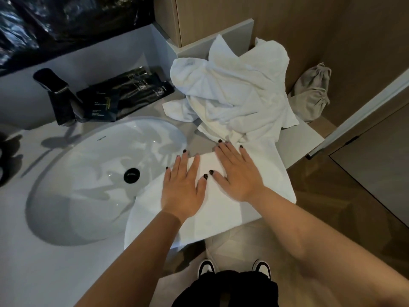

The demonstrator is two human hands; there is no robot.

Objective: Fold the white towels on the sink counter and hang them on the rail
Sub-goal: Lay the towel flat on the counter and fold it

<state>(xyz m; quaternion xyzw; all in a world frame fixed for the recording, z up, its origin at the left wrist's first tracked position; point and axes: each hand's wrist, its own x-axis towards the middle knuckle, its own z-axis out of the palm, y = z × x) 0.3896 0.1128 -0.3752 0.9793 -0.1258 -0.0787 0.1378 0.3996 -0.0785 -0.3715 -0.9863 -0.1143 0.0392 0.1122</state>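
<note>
— Bathroom vanity, pale desk (44, 269) with an oval basin (88, 178) sunk in it, black drain (132, 175) near the basin's middle. What's at the near edge?

— One folded white towel (219, 209), lying flat at the desk's front right, its left part overlapping the basin rim, its near corner hanging past the front edge.

— Hands?

— Both flat on it, fingers straight and spread, palms down. Left hand (182, 191) on the towel's left part, right hand (240, 173) beside it, thumbs nearly touching. Neither grips anything.

— Other towels?

— Crumpled white towels (234, 94) heaped at the desk's back right corner, touching the flat one's far edge.

— Anything else?

— Dark faucet (59, 96) behind the basin, black packets (126, 94) just right of it. Grey drawstring bag (314, 94) against the wood wall, past the heap. Rail not in sight.
</note>
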